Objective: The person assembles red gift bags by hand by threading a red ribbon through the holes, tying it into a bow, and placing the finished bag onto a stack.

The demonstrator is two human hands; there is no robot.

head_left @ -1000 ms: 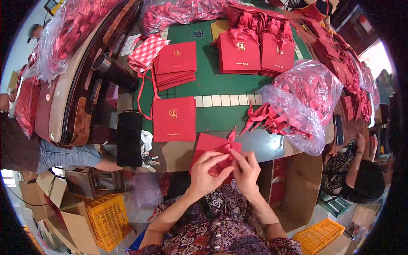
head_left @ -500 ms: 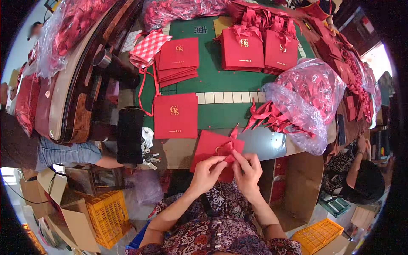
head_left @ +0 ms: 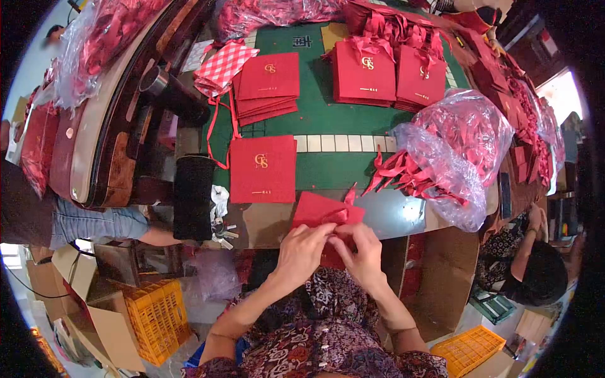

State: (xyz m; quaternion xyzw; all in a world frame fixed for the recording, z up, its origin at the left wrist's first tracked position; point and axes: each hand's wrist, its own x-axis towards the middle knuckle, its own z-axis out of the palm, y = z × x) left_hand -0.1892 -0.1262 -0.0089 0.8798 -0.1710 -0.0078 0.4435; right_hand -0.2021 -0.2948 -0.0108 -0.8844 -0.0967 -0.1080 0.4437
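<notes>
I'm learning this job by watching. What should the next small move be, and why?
Probably draw the red ribbon snug: the left hand and right hand meet over the nearest red bag, where the ribbon appears to stand in a loose fold, with one end poking past the bag's far edge.

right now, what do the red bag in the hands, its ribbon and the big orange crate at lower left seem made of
Red bag: probably stiff paper or card, matte, judging by its flat face and straight edges.
Ribbon: likely thin fabric, perhaps satin, with soft folds and a faint sheen.
Orange crate: probably moulded plastic, evenly coloured, with open lattice walls.
</notes>
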